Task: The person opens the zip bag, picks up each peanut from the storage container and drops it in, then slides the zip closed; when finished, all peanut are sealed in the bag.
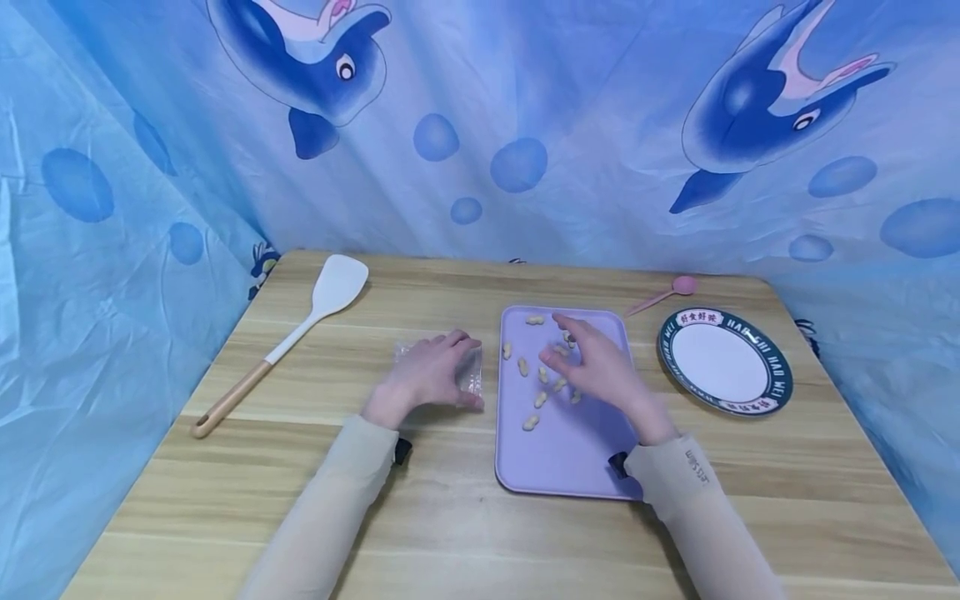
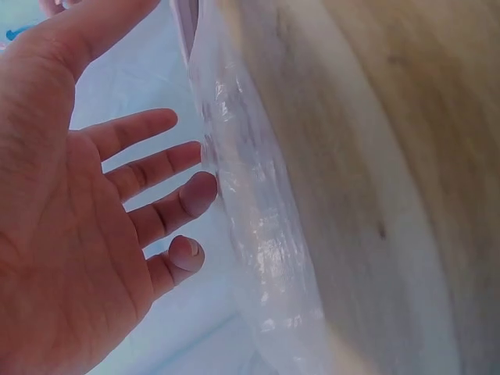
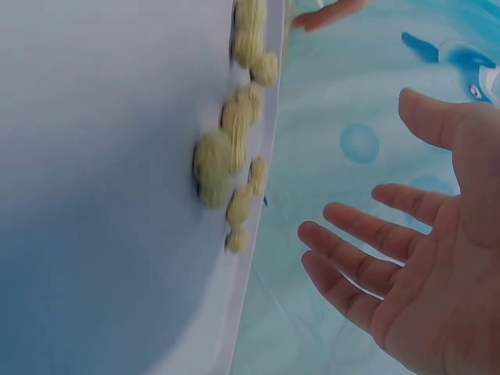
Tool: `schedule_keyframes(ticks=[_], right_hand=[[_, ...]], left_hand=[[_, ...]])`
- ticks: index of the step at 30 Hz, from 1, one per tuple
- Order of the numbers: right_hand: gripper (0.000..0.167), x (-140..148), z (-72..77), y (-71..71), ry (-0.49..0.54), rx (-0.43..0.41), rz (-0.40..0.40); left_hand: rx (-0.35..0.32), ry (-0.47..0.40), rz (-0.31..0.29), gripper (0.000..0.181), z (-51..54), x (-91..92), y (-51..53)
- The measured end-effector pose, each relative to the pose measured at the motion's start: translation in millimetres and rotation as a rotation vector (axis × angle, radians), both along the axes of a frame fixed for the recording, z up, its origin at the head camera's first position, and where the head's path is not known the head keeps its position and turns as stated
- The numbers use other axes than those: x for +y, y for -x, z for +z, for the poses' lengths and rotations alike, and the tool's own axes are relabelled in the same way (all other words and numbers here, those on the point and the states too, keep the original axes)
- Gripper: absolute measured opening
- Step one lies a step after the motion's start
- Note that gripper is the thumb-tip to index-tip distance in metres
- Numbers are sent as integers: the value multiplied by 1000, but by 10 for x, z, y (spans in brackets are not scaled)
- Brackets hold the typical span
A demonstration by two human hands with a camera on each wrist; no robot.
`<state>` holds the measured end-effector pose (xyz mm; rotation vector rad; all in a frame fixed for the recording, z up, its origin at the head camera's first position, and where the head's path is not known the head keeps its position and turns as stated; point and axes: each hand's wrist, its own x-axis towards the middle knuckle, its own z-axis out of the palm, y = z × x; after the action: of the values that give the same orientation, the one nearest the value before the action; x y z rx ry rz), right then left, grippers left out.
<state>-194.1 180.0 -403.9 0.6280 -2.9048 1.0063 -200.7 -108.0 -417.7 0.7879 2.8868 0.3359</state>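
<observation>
My left hand hovers over a clear plastic bag lying on the table, its fingers spread and loosely bent. In the left wrist view the crinkled bag shows beyond the fingertips; whether they touch it I cannot tell. Above a lavender tray is my right hand, thumb apart from the fingers and nothing held. Several unshelled peanuts lie scattered over the tray's far and middle part, some hidden beneath that hand. The right wrist view shows a gap between the fingers and the peanuts.
A white spatula with a wooden handle lies at the left of the wooden table. To the tray's right stands a round plate with a dark green patterned rim. Behind it lies a pink spoon. A blue dolphin-print curtain hangs behind.
</observation>
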Motion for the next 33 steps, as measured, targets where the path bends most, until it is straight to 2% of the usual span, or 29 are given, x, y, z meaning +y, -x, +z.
schedule_keyframes(ticks=[8, 16, 25, 33], right_hand=[[67, -167, 72, -76, 100, -90, 12], [69, -202, 58, -97, 60, -101, 8], [68, -185, 35, -108, 62, -110, 19], [67, -178, -2, -112, 52, -117, 24]], left_hand=[[-51, -2, 7, 104, -44, -7, -9], [-67, 11, 7, 103, -39, -30, -23], [-75, 24, 0, 103, -62, -25, 14], [-84, 1, -14, 99, -58, -23, 37]])
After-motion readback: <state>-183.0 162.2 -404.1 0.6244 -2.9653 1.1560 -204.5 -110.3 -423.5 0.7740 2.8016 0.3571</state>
